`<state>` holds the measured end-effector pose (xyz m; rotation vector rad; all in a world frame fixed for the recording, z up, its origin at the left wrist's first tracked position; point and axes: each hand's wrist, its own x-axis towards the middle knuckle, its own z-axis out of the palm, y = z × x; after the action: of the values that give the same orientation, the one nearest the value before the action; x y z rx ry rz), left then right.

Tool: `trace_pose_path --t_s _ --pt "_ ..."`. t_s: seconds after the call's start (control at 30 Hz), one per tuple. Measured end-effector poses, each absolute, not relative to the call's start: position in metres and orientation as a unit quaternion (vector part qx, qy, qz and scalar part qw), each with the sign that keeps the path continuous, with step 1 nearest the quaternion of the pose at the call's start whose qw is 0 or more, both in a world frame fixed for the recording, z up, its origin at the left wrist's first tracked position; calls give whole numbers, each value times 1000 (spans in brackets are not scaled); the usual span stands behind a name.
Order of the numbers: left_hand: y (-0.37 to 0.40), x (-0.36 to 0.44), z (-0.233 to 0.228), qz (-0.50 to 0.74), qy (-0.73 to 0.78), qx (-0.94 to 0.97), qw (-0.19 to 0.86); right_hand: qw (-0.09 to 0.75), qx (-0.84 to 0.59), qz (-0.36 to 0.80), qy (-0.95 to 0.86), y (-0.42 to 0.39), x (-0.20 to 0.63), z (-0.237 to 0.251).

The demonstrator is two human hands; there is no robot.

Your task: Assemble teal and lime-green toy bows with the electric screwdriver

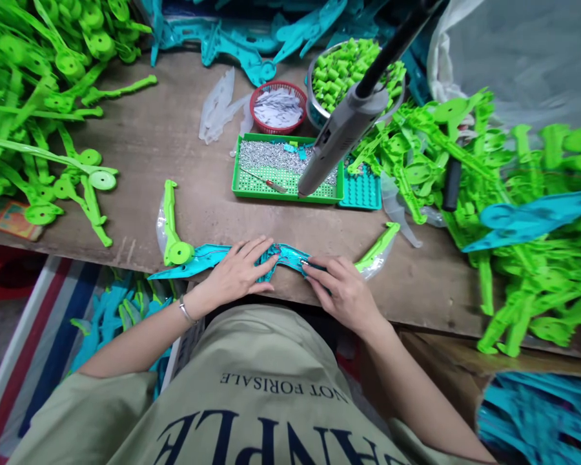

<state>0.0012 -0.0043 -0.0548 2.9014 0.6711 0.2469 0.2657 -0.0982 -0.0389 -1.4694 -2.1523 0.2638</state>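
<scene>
A blue plastic toy bow half lies hollow side up along the table's front edge, with green limbs at both ends. The left green limb points away from me, and the right green limb slants outward; clear plastic shows beside each. My left hand lies over the bow's middle, fingers extended across it and thumb on the near side, holding it down. My right hand is closed in a pinch at the bow's right part. Something small and shiny shows at its fingertips, too small to name.
Ahead are a green tray of screws, a red basket of white strips and a metal bowl of green pieces. A grey electric screwdriver hangs over the tray. Green parts pile up left and right.
</scene>
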Motion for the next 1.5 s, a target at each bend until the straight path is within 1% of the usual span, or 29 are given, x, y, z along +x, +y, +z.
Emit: trace_pose_path --t_s 0.13,0.27,0.33,0.43,0.53,0.63,1.03,1.27,1.4,1.5 --pt "-4 1 -56 84 223 969 65 248 -522 63 -814 -102 270 -43" --pt "-4 2 -55 77 222 970 54 245 -525 66 -812 -102 270 -43" --pt "-4 2 -54 77 227 970 50 258 -522 81 -809 -99 270 -41" --pt "-3 4 -54 84 232 968 48 298 -516 105 -796 -92 275 -37" --pt "1 5 -55 86 238 966 46 327 -555 107 -758 -85 283 -34" --pt "7 6 -55 81 242 966 42 338 -581 89 -735 -81 287 -35" --pt "9 7 -57 85 254 961 62 368 -534 41 -760 -85 275 -52" --pt "10 5 -61 83 252 962 67 352 -509 -11 -786 -83 272 -59" --pt "10 5 -61 89 248 962 65 346 -514 0 -785 -85 274 -61" --pt "7 5 -57 85 256 961 66 333 -518 23 -787 -82 273 -54"
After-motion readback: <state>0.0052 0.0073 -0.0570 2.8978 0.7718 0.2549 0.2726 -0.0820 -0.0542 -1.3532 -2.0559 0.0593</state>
